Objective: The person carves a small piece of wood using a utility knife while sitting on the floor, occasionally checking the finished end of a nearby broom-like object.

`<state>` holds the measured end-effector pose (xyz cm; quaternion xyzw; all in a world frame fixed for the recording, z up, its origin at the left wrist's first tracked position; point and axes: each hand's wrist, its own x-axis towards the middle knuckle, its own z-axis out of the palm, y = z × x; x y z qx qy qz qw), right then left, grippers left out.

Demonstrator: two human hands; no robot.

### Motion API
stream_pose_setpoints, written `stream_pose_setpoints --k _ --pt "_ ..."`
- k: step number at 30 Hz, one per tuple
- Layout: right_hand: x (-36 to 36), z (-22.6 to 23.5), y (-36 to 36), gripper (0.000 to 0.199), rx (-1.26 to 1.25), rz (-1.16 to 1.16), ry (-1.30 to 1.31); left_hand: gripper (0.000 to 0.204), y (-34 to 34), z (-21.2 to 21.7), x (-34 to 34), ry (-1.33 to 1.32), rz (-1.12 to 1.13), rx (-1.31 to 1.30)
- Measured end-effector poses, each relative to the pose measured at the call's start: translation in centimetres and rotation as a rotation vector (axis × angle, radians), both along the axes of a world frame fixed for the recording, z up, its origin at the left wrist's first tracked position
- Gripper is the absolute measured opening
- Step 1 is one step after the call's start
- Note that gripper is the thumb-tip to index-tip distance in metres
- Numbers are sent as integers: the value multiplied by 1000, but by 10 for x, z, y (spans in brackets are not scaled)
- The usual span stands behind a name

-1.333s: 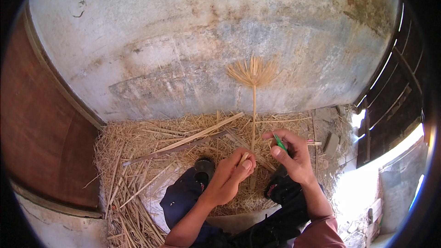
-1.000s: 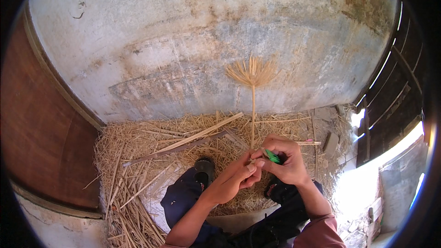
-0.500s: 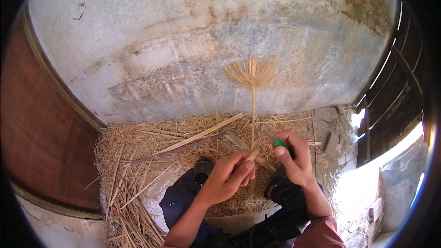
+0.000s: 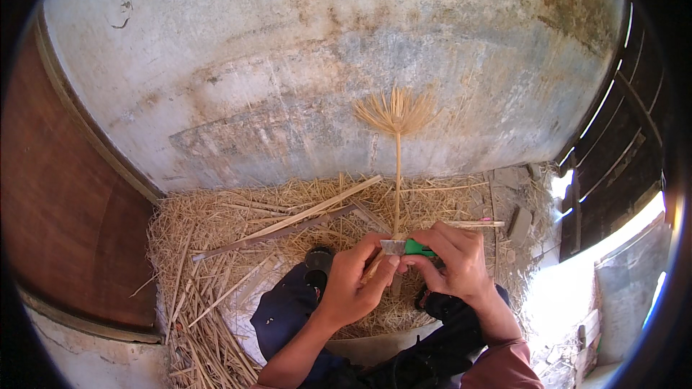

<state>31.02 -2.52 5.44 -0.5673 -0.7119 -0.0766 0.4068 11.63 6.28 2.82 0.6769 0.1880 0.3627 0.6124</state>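
My left hand (image 4: 358, 277) is closed around a short pale piece of wood or bamboo (image 4: 373, 266), mostly hidden by the fingers. In my right hand (image 4: 454, 263) is a green-handled knife (image 4: 418, 248). Its flat metal blade lies across the held piece, close to my left thumb and fingertips. Just beyond the hands, a thin stick with a splayed fan of straw-coloured strips (image 4: 396, 115) stands up in front of the wall. The stick's lower end runs down behind the blade; whether it joins the held piece I cannot tell.
Straw and shavings (image 4: 238, 220) cover the floor around my legs. Long split strips (image 4: 310, 220) lie across them, and a heap of thin strips (image 4: 205, 310) is at the lower left. A stained wall (image 4: 303, 101) rises ahead. A grey block (image 4: 520, 225) sits at right.
My right hand has brought the knife left and down, from apart to against the piece in my left hand. A pale stick on the straw at right shows more fully.
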Motion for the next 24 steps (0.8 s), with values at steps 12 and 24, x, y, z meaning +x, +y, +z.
stream_pose_setpoints --k 12,24 --pt "-7 8 -7 35 22 -67 -51 30 -11 -12 7 55 293 288" --pt "-8 2 -5 32 57 -136 20 30 -18 -6 20 -2 312 250"
